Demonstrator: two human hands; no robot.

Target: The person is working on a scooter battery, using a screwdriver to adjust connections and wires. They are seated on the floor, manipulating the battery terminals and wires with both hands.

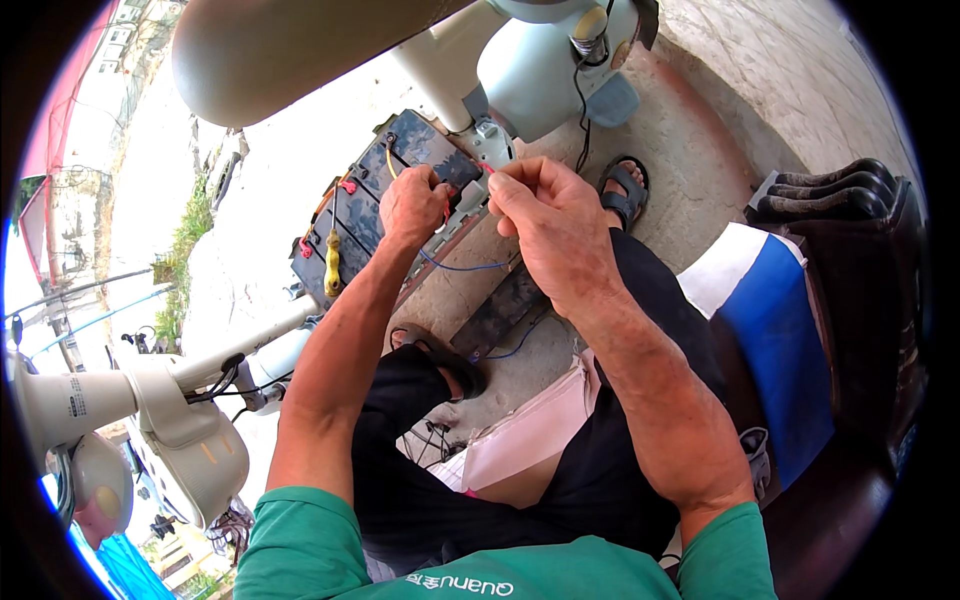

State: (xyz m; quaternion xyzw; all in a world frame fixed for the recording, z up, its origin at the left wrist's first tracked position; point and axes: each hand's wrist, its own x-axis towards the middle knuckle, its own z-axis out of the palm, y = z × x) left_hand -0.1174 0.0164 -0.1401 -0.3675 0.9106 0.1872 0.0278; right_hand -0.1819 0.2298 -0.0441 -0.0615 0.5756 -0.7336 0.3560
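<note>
Beside your left hand point(412, 208), whose grip I can't tell, sit batteries point(358, 222); your right hand point(552, 220) pinches a red wire point(487, 168).

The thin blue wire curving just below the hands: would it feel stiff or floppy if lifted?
The blue wire would probably bend easily, being so thin. Its smooth curve hints at slight springiness, and its slimness suggests little weight.
</note>
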